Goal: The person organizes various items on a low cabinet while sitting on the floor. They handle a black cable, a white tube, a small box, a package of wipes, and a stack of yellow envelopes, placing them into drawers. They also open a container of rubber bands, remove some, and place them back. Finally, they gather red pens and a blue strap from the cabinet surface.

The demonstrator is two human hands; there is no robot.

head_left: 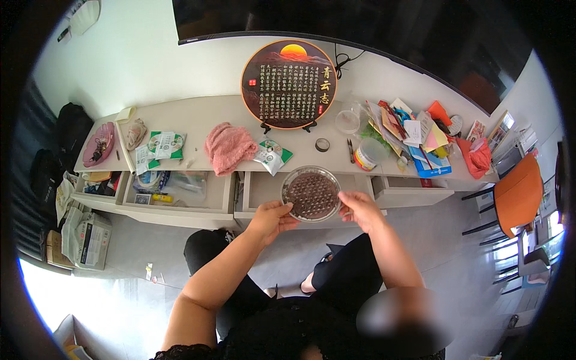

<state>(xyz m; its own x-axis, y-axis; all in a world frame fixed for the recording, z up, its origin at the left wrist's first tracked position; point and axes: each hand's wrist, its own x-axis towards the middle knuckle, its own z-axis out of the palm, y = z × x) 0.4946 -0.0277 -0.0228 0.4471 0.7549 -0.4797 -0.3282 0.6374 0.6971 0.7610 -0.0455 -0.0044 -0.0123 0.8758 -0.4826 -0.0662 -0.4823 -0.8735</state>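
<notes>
On the far left of the long pale table sits a pink leaf-shaped dish with small dark bits in it. Next come flat green and white packets and a fluffy pink cloth. Under them, the open left drawer is full of small boxes and clear bags.

The left hand holds the near left edge of a round clear plastic tray with a dark bumpy inside. The thumb presses on the rim; the other fingers curl under, so I cannot see them. The tray is up in the air, over the open middle drawer, which looks nearly bare. The right hand pinches the tray's right edge with its fingers close together.

I think the tray is only being held and looked at; it is not set down yet.

Behind stands a big round dark plaque with an orange sun. Further right are a clear plastic tub and a pile of coloured papers.
</notes>
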